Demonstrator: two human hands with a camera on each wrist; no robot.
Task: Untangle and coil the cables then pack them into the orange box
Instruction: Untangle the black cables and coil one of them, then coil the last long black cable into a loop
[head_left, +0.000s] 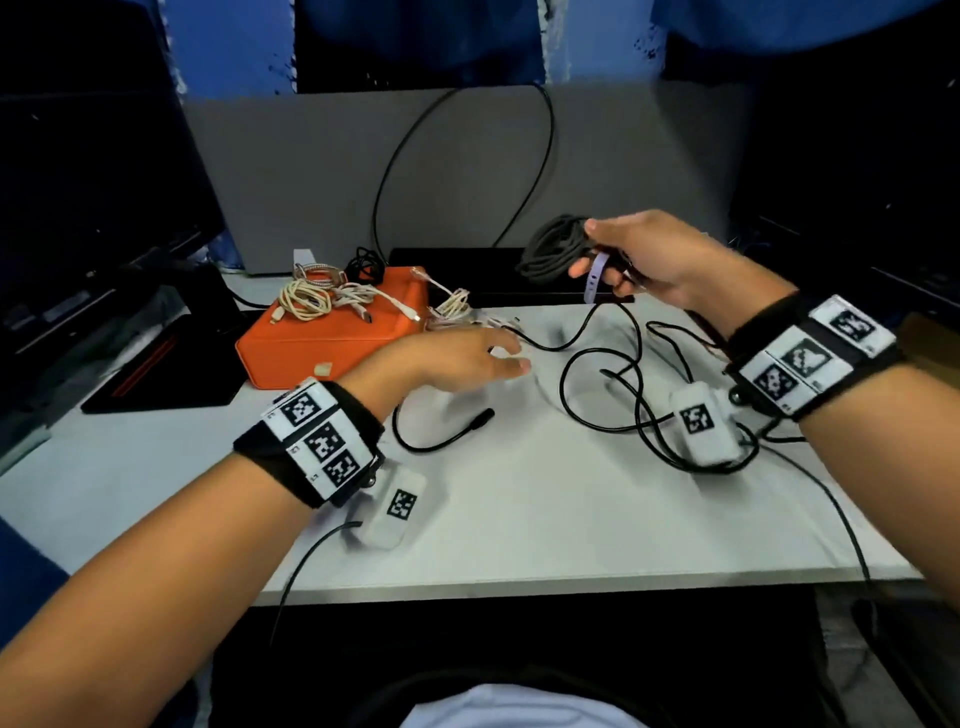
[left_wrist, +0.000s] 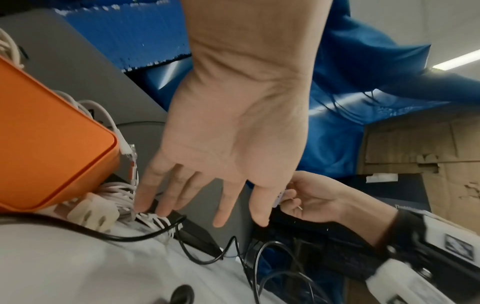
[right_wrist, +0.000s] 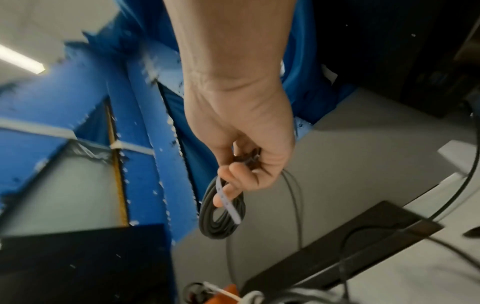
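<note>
My right hand (head_left: 623, 260) (right_wrist: 241, 174) holds a coiled dark grey cable (head_left: 550, 249) (right_wrist: 221, 214) in the air above the table's back edge, with a pale lilac strap (head_left: 595, 280) (right_wrist: 228, 203) hanging across its fingers. My left hand (head_left: 467, 358) (left_wrist: 202, 195) hovers with fingers spread and straight over the white table, just right of the orange box (head_left: 332, 332) (left_wrist: 49, 152), holding nothing. Beige and white coiled cables (head_left: 322, 296) lie on top of the box. A white cable bundle (head_left: 457, 312) (left_wrist: 124, 195) lies beside the box, near my left fingertips.
Loose black cables (head_left: 623, 395) loop over the white table (head_left: 519, 519) in front of my right wrist. A small black coil (head_left: 363, 262) sits behind the box. A grey panel (head_left: 467, 171) stands at the back, dark monitors at both sides, a black tray (head_left: 171, 374) on the left.
</note>
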